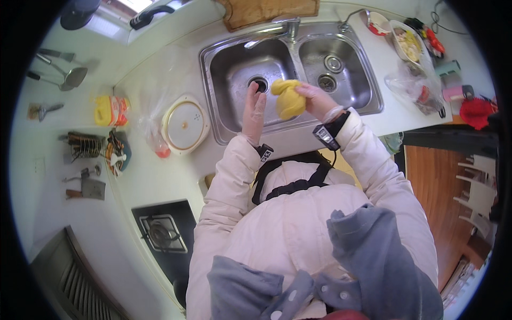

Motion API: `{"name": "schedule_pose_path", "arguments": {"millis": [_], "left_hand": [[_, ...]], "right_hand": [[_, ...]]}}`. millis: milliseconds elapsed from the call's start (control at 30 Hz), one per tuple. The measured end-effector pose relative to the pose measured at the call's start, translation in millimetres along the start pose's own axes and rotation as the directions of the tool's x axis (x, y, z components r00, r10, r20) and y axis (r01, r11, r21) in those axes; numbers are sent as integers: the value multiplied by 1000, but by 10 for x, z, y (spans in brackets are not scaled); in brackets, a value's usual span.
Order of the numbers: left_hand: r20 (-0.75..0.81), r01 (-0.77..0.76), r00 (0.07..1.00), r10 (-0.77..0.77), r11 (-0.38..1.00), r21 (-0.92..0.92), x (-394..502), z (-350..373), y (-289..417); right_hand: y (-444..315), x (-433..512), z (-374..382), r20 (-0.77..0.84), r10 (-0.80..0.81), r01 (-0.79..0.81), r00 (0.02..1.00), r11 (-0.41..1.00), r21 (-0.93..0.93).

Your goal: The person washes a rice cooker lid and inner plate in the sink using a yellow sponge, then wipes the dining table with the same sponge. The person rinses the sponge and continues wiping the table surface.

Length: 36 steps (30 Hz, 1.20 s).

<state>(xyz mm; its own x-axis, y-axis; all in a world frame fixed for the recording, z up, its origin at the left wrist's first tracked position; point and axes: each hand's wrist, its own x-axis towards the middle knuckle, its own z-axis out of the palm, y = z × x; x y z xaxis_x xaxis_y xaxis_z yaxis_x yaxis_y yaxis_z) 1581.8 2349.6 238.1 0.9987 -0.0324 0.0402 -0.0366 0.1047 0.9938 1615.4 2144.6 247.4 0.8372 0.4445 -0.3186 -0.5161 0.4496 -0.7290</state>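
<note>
My right hand (320, 103), in a clear plastic glove, grips a bunched yellow cloth (291, 105) above the divider of the double-bowl steel sink (212, 86). Fingers raised, my left hand (253, 114) is also gloved and hovers over the near part of the left bowl. It holds nothing and stays apart from the cloth. Beyond the hands, a chrome faucet (293, 30) has its spout turned over the left bowl. A round metal strainer (333, 63) rests in the right bowl.
Left of the sink lie a white round lid (185, 127) and a clear plastic bag (150, 116). A gas stove (162, 234) sits nearer me. On the right are a food container (408, 46), a bowl (380, 24) and a bagged item (424, 94). A wooden cutting board (272, 12) stands behind.
</note>
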Motion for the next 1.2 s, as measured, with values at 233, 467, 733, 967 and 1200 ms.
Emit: {"name": "schedule_pose_path", "arguments": {"millis": [233,467,733,967,1200], "left_hand": [[281,345,925,-255,873,-343,-69,152,90],[479,571,811,-336,637,-518,-211,79,-14],[483,576,816,-319,530,-622,-44,-50,-79],[567,685,716,-407,567,-458,-7,-270,-172],[647,804,588,-486,434,-406,25,-376,12]], "right_hand": [[126,74,413,-64,-17,21,998,998,61],[195,95,584,-250,-328,221,911,900,-376],[430,-175,752,255,-687,264,680,-96,-960],[121,-174,495,96,-214,210,972,617,-758],[-58,-52,671,682,-241,372,691,-690,-621]]}}
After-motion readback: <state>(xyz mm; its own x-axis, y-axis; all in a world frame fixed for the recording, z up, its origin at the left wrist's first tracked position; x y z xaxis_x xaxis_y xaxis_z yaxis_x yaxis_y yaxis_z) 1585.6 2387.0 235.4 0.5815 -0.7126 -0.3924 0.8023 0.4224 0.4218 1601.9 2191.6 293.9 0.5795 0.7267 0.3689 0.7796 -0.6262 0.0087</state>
